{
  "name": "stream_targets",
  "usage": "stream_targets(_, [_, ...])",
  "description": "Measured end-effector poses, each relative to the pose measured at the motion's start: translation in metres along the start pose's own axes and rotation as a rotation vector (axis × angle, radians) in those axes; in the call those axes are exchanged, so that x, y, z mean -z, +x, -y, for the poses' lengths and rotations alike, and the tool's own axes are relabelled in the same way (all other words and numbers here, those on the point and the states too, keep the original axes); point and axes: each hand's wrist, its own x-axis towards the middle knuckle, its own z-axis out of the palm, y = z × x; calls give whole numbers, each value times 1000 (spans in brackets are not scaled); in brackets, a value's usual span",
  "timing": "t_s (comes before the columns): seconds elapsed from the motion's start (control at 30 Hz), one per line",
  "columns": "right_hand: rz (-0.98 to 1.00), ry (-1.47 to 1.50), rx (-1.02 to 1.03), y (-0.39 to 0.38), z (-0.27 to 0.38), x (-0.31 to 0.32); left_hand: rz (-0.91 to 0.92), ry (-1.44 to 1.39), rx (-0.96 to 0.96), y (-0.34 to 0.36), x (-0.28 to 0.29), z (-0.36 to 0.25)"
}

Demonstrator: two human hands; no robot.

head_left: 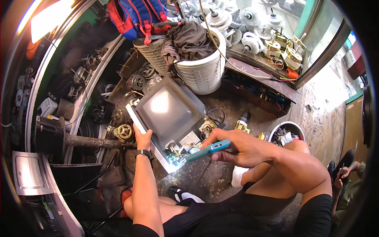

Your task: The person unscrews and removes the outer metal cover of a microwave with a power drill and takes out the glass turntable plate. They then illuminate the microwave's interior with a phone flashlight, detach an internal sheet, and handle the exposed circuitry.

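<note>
My right hand (246, 148) is closed around a teal smartphone (209, 150), tilted over the near corner of an uncovered metal appliance. This appliance (175, 112) has a grey box body and a white front panel, like a microwave oven without its cover. Bright light falls from the phone onto a circuit board (176, 158) and wires in that corner. My left hand (143, 139), with a dark watch on the wrist, grips the white panel's edge. Its fingertips are hidden beneath the edge. A brass-coloured part (207, 127) sits on the appliance's right side.
A hammer (51, 132) with a long handle lies at left. White baskets (203, 73) stand behind the appliance, one holding dark cloth. A yellow power drill (242, 123) and a bowl of small parts (301, 130) are at right. Another person's hand (344, 172) shows at far right.
</note>
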Motion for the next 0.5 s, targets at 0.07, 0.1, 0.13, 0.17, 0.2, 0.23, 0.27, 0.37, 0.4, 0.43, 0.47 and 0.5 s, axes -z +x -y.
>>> stream_targets(0.07, [-51,-54,-68,0,4,0,-16,30,2,0,-3,3])
stream_targets(0.1, [-55,-52,-72,0,6,1,-37,58,0,0,-4,4])
stream_targets(0.13, [-59,-66,-91,2,8,1,-35,58,3,0,-3,7])
stream_targets(0.17, [-62,-81,-109,4,12,1,-58,138,14,0,-3,9])
stream_targets(0.2, [-16,-71,-203,5,21,4,-80,217,24,0,-3,11])
stream_targets(0.23, [-19,-72,-200,6,21,3,-79,218,21,0,-4,13])
stream_targets(0.27, [-12,-111,-144,6,20,2,-109,267,-19,-2,-3,16])
stream_targets(0.37, [24,-145,-119,9,28,1,-122,249,-33,-10,5,18])
stream_targets(0.4, [58,-139,-148,11,32,1,-109,182,-6,-12,11,17])
stream_targets(0.43, [60,-144,-149,10,33,1,-110,177,-6,-17,11,13])
stream_targets(0.47, [25,-168,-102,11,33,0,-90,154,42,-23,16,8])
stream_targets(0.5, [-8,-192,-51,13,34,-2,-74,131,89,-28,23,3])
